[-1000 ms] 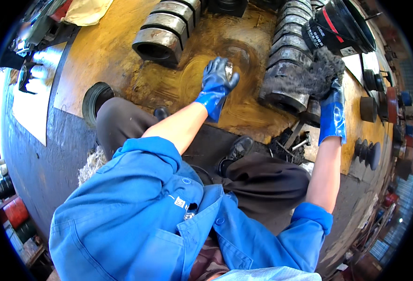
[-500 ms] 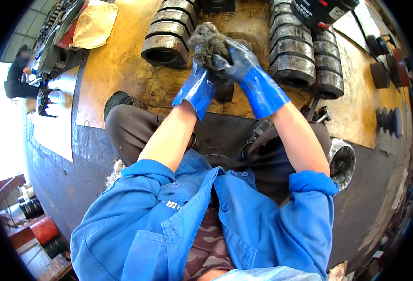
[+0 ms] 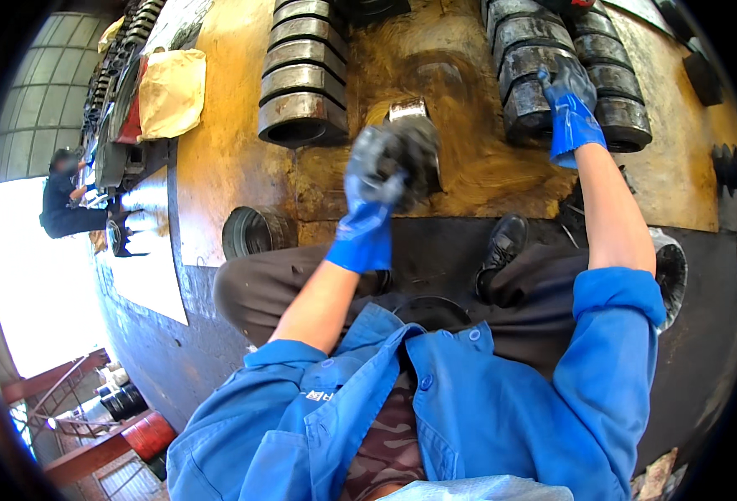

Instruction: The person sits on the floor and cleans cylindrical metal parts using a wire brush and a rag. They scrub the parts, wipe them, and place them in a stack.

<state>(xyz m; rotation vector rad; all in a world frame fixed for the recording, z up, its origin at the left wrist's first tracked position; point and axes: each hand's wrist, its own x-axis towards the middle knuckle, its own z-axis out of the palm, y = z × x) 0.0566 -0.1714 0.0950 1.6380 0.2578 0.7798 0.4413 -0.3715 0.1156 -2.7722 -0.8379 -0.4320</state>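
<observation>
My left hand point(image 3: 372, 179), in a blue rubber glove with a blackened palm, is blurred by motion and closed around a dark grey wad of cotton waste point(image 3: 402, 154). Just beyond it stands a short metal block point(image 3: 408, 108), mostly hidden by the hand and wad. My right hand point(image 3: 570, 90), gloved alike, lies with fingers spread over the near end of a row of thick steel rings point(image 3: 529, 60) at the right. No wad shows in it; whether the fingers press on the ring I cannot tell.
Another row of steel rings point(image 3: 303, 79) stands at the left, with one more row point(image 3: 610, 79) at far right. A hollow metal cylinder point(image 3: 255, 232) lies by my left knee. Brown paper point(image 3: 172, 93) and a person point(image 3: 68, 196) appear at left. The oily yellow board point(image 3: 468, 188) spans the front.
My hands were together on the wad; now they are apart. The right one has moved right to the steel rings, while the left has come lower with the wad. The view has shifted.
</observation>
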